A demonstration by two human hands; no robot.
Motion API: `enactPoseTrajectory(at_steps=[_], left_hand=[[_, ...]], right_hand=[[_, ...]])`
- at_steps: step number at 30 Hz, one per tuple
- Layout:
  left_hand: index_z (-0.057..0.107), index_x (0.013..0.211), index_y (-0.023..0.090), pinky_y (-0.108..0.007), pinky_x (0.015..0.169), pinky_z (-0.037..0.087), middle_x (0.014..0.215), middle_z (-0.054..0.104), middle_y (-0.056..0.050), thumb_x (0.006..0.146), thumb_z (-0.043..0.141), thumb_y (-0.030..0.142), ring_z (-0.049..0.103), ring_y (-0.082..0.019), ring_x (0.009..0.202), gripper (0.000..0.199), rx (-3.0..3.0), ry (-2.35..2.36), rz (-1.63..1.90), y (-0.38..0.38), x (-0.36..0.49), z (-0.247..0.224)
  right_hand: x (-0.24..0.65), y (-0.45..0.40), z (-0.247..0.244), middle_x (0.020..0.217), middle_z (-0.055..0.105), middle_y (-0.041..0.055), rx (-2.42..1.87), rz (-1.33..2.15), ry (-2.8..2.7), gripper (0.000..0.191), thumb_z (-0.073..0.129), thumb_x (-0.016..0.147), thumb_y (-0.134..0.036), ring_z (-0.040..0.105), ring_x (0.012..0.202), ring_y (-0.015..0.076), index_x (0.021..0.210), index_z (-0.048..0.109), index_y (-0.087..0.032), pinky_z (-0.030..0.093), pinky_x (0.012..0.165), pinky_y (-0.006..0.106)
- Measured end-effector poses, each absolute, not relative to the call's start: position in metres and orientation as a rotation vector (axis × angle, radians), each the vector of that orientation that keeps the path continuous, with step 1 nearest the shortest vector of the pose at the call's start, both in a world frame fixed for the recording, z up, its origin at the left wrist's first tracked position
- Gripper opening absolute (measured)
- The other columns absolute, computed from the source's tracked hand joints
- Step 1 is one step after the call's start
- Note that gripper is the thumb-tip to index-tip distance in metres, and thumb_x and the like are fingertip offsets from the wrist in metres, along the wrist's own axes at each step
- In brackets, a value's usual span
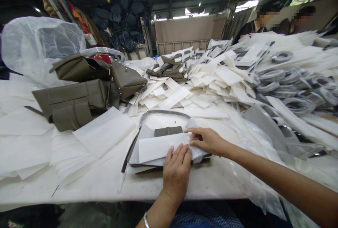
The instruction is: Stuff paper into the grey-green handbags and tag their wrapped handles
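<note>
An olive-grey handbag point(168, 131) lies on the white table in front of me, partly covered by pale sheeting. Across it rests a white foam sheet point(155, 147). My left hand point(177, 166) lies flat on the sheet's right part, fingers stretched out. At the sheet's right end, my right hand point(204, 140) is closed, its fingers curled at clear plastic wrap point(197, 154) with the index finger reaching forward; the exact grip is partly hidden. The bag's wrapped handle point(165, 112) arches behind it, and a dark strap point(128, 152) sticks out on the left.
More olive bags point(76, 97) stand at the left beside loose white sheets point(104, 133). A heap of white foam pieces point(221, 76) fills the back. Coiled grey straps point(297, 105) and clear plastic bags point(253, 150) lie to the right. Two people are at the far right.
</note>
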State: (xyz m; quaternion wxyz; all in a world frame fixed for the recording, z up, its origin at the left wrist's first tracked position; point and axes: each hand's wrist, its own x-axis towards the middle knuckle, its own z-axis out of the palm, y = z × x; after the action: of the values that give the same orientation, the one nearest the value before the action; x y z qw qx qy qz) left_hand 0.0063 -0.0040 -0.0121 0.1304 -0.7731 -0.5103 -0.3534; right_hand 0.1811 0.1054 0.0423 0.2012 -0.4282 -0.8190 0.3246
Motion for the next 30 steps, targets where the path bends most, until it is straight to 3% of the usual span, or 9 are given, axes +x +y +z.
enactPoseTrajectory(at_steps=[6,11,16,21,26,28,30], left_hand=[[0.061,0.127,0.02,-0.036,0.102,0.046,0.138,0.062,-0.004,0.1,0.046,0.017,0.062,-0.02,0.121,0.031,-2.257,-1.416,-0.954,-0.005,0.003,-0.007],[0.06,0.133,0.023,-0.039,0.1,0.047,0.133,0.066,-0.002,0.098,0.052,0.016,0.062,-0.024,0.121,0.037,-2.305,-1.352,-0.864,-0.005,-0.001,-0.011],[0.061,0.131,0.02,-0.039,0.099,0.044,0.129,0.069,-0.001,0.098,0.047,0.013,0.063,-0.023,0.119,0.036,-2.289,-1.395,-0.872,-0.005,0.001,-0.007],[0.061,0.129,0.019,-0.039,0.099,0.04,0.128,0.069,0.0,0.099,0.043,0.014,0.064,-0.023,0.116,0.035,-2.304,-1.39,-0.893,-0.004,0.002,-0.002],[0.06,0.131,0.015,-0.039,0.101,0.038,0.127,0.07,-0.004,0.098,0.043,0.013,0.065,-0.025,0.114,0.037,-2.312,-1.283,-0.891,-0.001,-0.003,-0.003],[0.059,0.132,0.014,-0.04,0.101,0.038,0.128,0.069,-0.005,0.097,0.044,0.013,0.064,-0.025,0.115,0.038,-2.318,-1.254,-0.865,0.0,-0.005,-0.004],[0.058,0.133,0.014,-0.04,0.101,0.038,0.129,0.068,-0.005,0.096,0.045,0.012,0.064,-0.026,0.116,0.039,-2.311,-1.244,-0.846,0.0,-0.006,-0.005]], right_hand=[[0.178,0.108,0.046,0.08,0.073,-0.0034,-1.216,0.809,-2.379,0.038,0.066,0.08,-0.022,0.063,0.067,0.0137,0.117,0.071,-0.027,0.046,0.065,0.024],[0.173,0.112,0.044,0.078,0.072,-0.0038,-1.201,0.753,-2.357,0.033,0.069,0.079,-0.02,0.063,0.068,0.0137,0.111,0.072,-0.026,0.045,0.066,0.024],[0.183,0.103,0.044,0.097,0.072,0.0038,-1.194,0.624,-2.242,0.028,0.066,0.085,-0.022,0.062,0.074,0.0158,0.113,0.07,-0.022,0.05,0.075,0.029],[0.255,0.077,0.059,0.106,0.073,0.0057,-1.252,0.346,-2.0,0.023,0.057,0.093,-0.03,0.068,0.089,0.0197,0.111,0.069,-0.023,0.053,0.087,0.034],[0.38,0.062,0.077,0.123,0.069,0.01,-1.779,-0.018,-1.704,0.032,0.057,0.089,-0.039,0.068,0.101,0.0272,0.114,0.068,-0.022,0.049,0.097,0.045],[0.421,0.061,0.082,0.114,0.072,0.013,-1.966,0.011,-1.564,0.033,0.061,0.085,-0.039,0.069,0.092,0.028,0.11,0.07,-0.018,0.052,0.089,0.045],[0.448,0.063,0.085,0.088,0.076,0.0136,-2.039,0.107,-1.505,0.028,0.064,0.083,-0.038,0.07,0.072,0.0254,0.094,0.073,-0.014,0.055,0.073,0.039]])
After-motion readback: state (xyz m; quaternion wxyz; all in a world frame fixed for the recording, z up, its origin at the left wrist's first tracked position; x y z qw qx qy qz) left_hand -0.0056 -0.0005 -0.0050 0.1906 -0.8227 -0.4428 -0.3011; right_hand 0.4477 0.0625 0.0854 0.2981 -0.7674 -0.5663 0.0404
